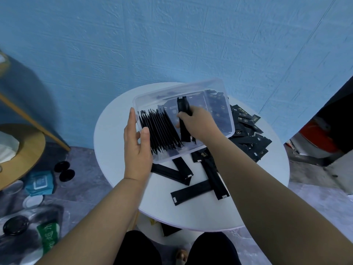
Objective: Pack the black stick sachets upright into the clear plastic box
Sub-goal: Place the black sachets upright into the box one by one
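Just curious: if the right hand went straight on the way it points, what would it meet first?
Probably the row of upright sachets in the clear box, beside the right hand gripping a sachet bundle; depth is unclear.

1. The left hand (136, 150) grips the clear box (172, 90) at its near-left corner, with the thumb hooked over the rim and the fingers flat along the outer wall.
2. The right hand (198, 123) reaches in from the right, its fingers curled round a few black sachets (183, 107).
3. Both forearms are bare and stretched forward.
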A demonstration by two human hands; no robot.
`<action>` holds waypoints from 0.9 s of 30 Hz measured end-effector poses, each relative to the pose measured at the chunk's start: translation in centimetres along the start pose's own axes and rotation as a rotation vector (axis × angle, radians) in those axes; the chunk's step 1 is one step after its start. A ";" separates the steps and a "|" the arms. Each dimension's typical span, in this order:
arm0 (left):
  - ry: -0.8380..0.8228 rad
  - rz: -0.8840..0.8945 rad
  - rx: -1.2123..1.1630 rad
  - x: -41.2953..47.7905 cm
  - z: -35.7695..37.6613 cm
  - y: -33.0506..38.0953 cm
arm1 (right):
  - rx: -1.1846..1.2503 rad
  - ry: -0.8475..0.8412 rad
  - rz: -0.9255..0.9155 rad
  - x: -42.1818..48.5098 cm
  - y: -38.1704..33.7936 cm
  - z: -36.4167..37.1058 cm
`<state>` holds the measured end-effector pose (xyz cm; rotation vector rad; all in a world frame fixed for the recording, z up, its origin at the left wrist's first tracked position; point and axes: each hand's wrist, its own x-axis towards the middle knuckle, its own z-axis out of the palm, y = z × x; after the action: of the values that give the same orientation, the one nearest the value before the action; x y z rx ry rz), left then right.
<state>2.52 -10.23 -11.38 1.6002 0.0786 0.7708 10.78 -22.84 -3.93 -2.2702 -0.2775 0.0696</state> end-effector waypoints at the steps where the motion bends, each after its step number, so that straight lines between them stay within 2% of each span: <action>1: -0.003 0.000 -0.002 0.0 0.0 0.0 | -0.006 0.016 -0.004 0.2 0.0 -0.2; 7: -0.007 0.003 -0.004 0.1 0.0 -0.1 | -0.226 0.023 -0.077 0.4 0.3 0.4; 11: -0.010 0.009 -0.015 0.1 0.0 -0.2 | -0.283 0.014 -0.109 -0.1 0.8 0.6; 14: -0.010 0.018 -0.006 0.1 0.0 -0.1 | -0.291 0.025 -0.101 -0.2 0.9 0.6; 19: -0.003 0.011 0.002 0.0 0.0 -0.2 | -0.265 -0.049 -0.079 -0.5 0.4 0.4; 23: -0.004 0.016 0.003 -0.1 0.0 -0.1 | -0.169 -0.015 -0.049 -0.2 0.9 0.5; 27: -0.006 0.008 0.004 0.0 0.0 -0.2 | -0.240 0.033 -0.079 0.1 1.2 0.6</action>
<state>2.63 -10.17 -11.54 1.6070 0.0699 0.7725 11.01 -23.11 -5.26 -2.4926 -0.3755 -0.0444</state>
